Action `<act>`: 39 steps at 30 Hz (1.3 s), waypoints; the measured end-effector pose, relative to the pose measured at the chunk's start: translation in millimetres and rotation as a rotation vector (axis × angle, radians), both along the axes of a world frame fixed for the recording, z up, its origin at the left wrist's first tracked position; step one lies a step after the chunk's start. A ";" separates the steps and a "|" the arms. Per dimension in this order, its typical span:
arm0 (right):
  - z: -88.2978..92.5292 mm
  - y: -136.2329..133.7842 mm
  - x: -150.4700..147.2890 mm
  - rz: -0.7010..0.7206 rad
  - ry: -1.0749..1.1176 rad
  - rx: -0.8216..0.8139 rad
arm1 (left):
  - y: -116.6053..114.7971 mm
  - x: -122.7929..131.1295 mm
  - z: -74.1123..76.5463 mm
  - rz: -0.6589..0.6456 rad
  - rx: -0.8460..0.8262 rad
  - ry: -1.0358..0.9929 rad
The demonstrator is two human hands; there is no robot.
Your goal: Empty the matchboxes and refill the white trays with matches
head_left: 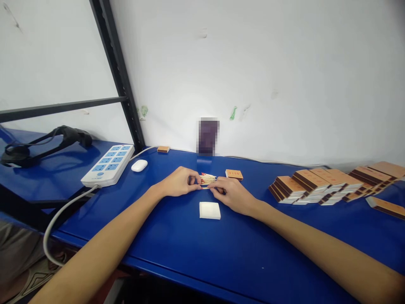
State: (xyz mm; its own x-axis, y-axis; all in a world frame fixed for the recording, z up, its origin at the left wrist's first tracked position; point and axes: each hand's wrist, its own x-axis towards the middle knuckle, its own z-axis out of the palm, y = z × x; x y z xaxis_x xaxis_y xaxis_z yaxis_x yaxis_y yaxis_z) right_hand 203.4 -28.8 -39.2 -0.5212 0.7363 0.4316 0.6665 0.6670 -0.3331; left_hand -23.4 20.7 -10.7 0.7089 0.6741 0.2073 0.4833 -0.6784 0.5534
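A small bunch of matches [207, 180] with red heads lies on the blue table between my hands. My left hand [181, 181] is closed at the left end of the bunch, thumb and fingertips against the sticks. From the right, my right hand [233, 194] pinches the other ends, its fingers curled. One match lies a little apart along the near side, between both sets of fingertips. Just in front of my hands sits a white matchbox tray [209, 210]; whether it is upside down I cannot tell. An orange matchbox [234, 174] rests behind my right hand.
Stacked matchboxes [316, 182] stand at the right, with a loose one [386, 207] nearer. At the left are a power strip [109, 164] with its cable, a white earbud case [139, 165] and a black headset [60, 143]. Another matchbox [163, 149] and a pixelated dark object [207, 137] are by the wall.
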 end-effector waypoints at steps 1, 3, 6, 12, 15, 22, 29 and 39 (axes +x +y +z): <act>-0.1 0.0 0.0 -0.008 0.000 0.002 | 0.3 -1.0 0.8 0.003 -0.012 0.008; -0.1 0.1 -0.3 -0.043 -0.009 0.012 | 1.4 -2.7 2.1 0.026 -0.025 0.031; 0.7 -0.5 -0.9 -0.105 -0.029 0.016 | 3.4 -3.6 2.5 0.060 -0.009 0.052; 2.3 -1.7 -1.2 -0.145 -0.077 -0.013 | 3.8 -0.6 0.0 0.052 0.019 0.065; 1.5 -1.2 -0.5 -0.141 -0.073 -0.011 | 2.8 0.6 -0.8 0.046 0.023 0.063; 0.5 0.1 0.2 -0.094 -0.046 -0.028 | 2.9 2.0 -2.4 0.036 0.023 0.054; -1.0 1.5 0.9 -0.077 -0.046 -0.015 | 2.8 3.1 -4.5 0.046 -0.004 0.035; -1.0 1.6 0.6 -0.071 -0.028 -0.020 | 2.9 2.6 -5.4 0.059 0.012 0.020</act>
